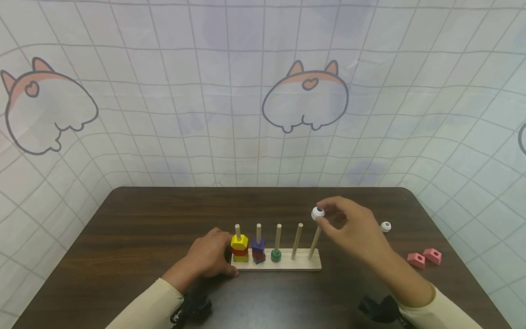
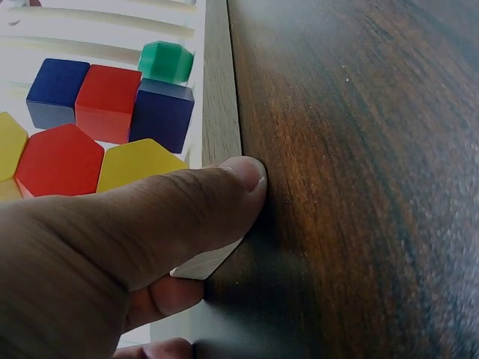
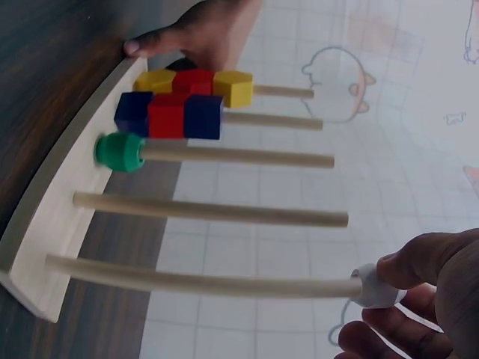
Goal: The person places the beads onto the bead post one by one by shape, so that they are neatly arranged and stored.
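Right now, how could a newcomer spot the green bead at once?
On the dark table lies a pale wooden base with five pegs, one end gripped by the left hand. Look to the foot of the middle peg: the green bead sits there. It is the only green piece and sits singly, unlike the neighbouring blue-and-red stack.

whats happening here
A person's left hand holds the end of a wooden peg board; the right hand pinches a white bead at the rightmost peg's tip. Blocks sit on the two leftmost pegs, a green bead on the third peg; the fourth peg is bare. Another white bead and two pink blocks lie on the table.
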`<state>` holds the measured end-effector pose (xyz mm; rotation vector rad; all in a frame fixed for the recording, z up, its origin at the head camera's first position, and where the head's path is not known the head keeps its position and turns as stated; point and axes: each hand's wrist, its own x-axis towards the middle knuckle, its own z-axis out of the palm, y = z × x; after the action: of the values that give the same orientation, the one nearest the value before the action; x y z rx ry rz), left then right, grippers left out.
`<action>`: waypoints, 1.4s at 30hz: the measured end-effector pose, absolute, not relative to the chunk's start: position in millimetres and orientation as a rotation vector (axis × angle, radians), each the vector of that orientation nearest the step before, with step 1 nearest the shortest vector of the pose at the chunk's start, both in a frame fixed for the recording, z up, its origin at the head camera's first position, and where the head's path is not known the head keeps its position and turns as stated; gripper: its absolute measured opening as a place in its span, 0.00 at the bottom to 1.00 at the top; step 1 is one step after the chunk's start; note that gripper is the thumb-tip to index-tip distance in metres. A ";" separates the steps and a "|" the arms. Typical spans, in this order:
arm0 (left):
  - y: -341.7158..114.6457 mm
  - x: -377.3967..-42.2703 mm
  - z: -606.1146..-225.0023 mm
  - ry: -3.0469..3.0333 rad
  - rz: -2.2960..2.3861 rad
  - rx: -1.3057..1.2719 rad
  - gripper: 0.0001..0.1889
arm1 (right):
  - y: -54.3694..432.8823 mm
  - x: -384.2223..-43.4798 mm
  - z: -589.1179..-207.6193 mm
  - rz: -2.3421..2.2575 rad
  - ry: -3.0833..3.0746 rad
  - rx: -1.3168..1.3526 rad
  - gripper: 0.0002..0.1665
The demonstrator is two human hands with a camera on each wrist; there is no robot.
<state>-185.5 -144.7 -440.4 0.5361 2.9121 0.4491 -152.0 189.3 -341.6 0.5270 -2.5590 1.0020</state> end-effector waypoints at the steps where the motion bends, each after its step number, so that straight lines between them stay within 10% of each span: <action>1: -144.8 -185.5 -440.5 2.914 0.450 0.540 0.33 | 187.6 -152.0 -341.6 1.010 -2.557 0.534 0.15; 42: -145.6 -185.1 -440.7 2.930 0.456 0.589 0.30 | 125.0 -148.4 -352.1 1.112 -2.572 0.621 0.19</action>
<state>-185.1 -145.6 -440.7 0.5886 2.9296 0.4556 -148.4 125.0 -352.1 0.6210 -2.5718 1.1121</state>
